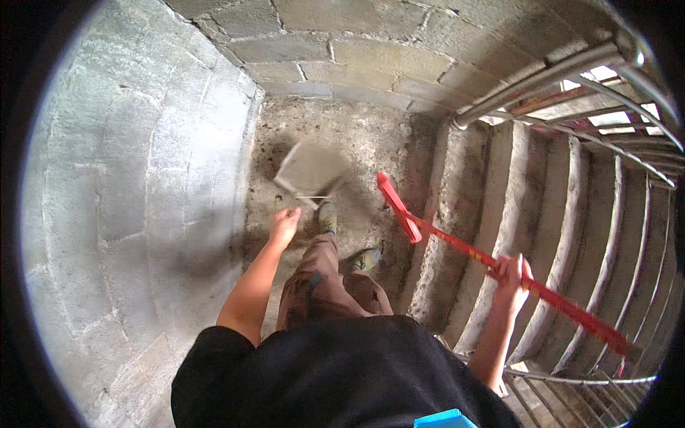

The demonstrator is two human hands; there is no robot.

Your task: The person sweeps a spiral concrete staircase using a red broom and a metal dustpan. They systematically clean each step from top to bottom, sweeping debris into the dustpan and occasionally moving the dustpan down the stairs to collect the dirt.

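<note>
My right hand [511, 273] is closed around the shaft of a red long-handled tool [455, 243], which slants across the stairs. Its red crosswise head [398, 208] hangs over the landing near the top step edge; whether it is a broom or a squeegee is unclear. To the left, my left hand [285, 227] has its fingers curled in, with thumb and forefinger close together. Just beyond it is a blurred grey box-like object [316, 168], perhaps a dustpan, with pale edges, above my left shoe. Blur hides whether that hand touches it.
A rough concrete landing [342, 123] lies underfoot, my shoes [366, 259] on it. Block walls [134, 176] rise at the left and ahead [369, 53]. Concrete stairs [503, 214] run off to the right, between a metal railing [540, 80] and a lower railing [583, 381].
</note>
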